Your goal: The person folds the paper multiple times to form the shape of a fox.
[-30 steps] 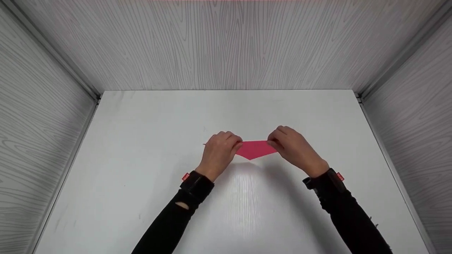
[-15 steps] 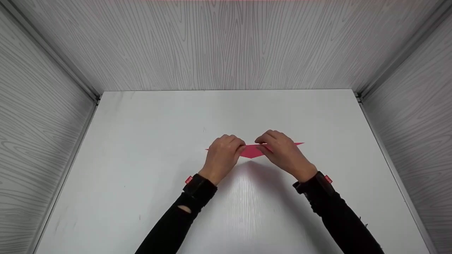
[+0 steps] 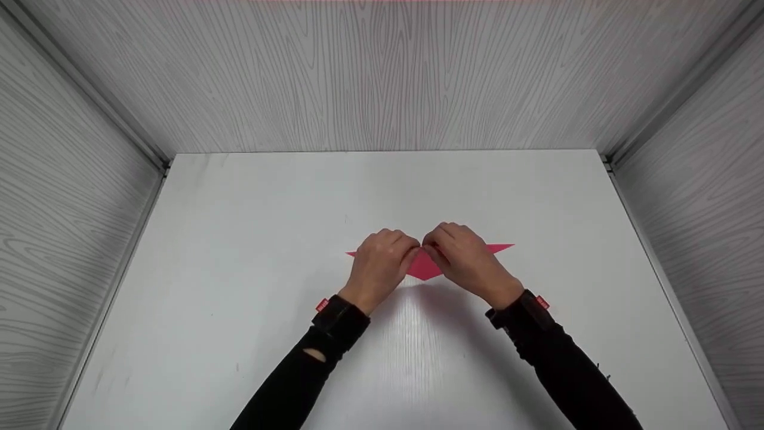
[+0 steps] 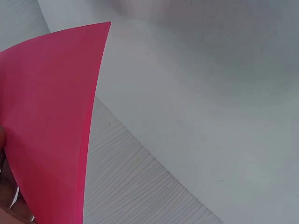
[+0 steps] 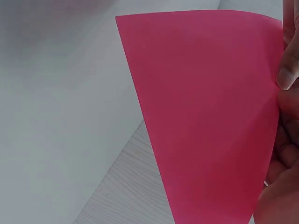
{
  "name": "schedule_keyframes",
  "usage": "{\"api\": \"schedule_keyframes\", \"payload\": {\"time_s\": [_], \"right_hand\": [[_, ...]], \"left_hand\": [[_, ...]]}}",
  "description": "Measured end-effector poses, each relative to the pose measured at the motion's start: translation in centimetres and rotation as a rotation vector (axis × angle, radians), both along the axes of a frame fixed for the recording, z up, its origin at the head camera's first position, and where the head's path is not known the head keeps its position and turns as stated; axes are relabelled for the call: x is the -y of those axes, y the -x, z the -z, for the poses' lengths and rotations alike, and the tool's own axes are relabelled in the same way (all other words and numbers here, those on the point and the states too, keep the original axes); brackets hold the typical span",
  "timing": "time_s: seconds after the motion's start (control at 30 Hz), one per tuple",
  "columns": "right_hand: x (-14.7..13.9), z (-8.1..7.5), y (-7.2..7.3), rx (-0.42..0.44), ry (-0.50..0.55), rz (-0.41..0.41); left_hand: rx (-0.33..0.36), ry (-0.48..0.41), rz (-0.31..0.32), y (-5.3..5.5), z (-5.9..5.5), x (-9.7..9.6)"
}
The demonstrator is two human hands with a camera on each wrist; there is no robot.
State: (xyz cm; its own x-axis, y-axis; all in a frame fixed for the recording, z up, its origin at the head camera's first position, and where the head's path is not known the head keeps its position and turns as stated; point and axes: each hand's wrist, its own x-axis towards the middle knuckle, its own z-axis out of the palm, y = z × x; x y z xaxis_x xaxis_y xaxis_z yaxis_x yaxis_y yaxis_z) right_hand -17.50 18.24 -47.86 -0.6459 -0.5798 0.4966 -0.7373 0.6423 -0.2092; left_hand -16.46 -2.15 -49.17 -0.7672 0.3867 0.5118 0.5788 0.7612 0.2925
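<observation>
A sheet of pink paper [image 3: 425, 270] is held up over the white table, its lower corner pointing toward me. My left hand [image 3: 380, 263] pinches its upper edge near the middle. Right beside it, fingertips almost touching, my right hand [image 3: 471, 263] pinches the same edge. Narrow pointed ends of the paper stick out past both hands. In the left wrist view, the paper [image 4: 51, 112] spreads across the left side, with part of a hand behind it. The right wrist view has the paper [image 5: 201, 102] large in the middle, and fingers [image 5: 290, 70] gripping its right edge.
The white tabletop [image 3: 239, 227] lies under both hands, with their shadows on it. Grey wood-grain panels rise at the back [image 3: 382, 77], the left [image 3: 65, 197] and the right [image 3: 704, 197].
My right hand has moved left along the paper's upper edge until it is beside the left hand. The paper's right tip has come into view. The left hand has shifted slightly right.
</observation>
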Motion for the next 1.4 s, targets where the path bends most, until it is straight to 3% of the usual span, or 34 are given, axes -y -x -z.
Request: {"api": "schedule_keyframes", "payload": {"time_s": [0.43,0.83,1.17,1.4], "right_hand": [[-1.5,1.0,-0.1,-0.078,-0.049,0.047],[-2.4,1.5,-0.4,-0.08,-0.128,0.05],[-4.1,2.1,-0.1,-0.011,-0.139,0.086],[-4.6,2.3,-0.2,0.029,-0.123,0.086]], "left_hand": [[0.014,-0.025,-0.044,-0.1,0.0,0.8],[-0.018,0.04,-0.034,-0.5,0.3,1.2],[-0.007,-0.004,-0.059,-0.5,0.5,1.9],[-0.003,0.013,-0.055,-0.6,0.6,1.9]]}}
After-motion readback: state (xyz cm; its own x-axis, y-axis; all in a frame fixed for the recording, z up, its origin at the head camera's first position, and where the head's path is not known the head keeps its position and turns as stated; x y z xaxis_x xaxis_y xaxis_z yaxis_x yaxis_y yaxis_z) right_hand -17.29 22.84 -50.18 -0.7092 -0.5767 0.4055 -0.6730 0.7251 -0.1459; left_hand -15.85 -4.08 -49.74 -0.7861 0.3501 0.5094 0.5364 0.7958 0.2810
